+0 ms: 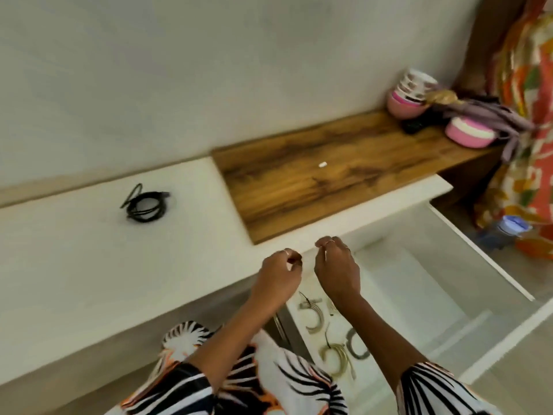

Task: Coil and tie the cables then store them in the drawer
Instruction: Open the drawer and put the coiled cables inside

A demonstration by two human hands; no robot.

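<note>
A black coiled cable (147, 206) lies on the white countertop (74, 259) at the left, well away from both hands. The white drawer (493, 333) below the counter's front edge stands pulled out. Several coiled cables lie in its near end: a pale one (312, 320), a yellowish one (336, 359) and a grey one (357, 348). My left hand (276, 277) and my right hand (338, 269) hover side by side above the drawer's near left end, fingers loosely curled. The frame is blurred and I see nothing held in either hand.
A wooden section of counter (329, 175) carries a small white scrap (322, 164). Stacked pink bowls (408, 95), a pink container (469, 133) and purple cloth (490, 115) crowd its far right end. Patterned fabric (526, 115) hangs at the right.
</note>
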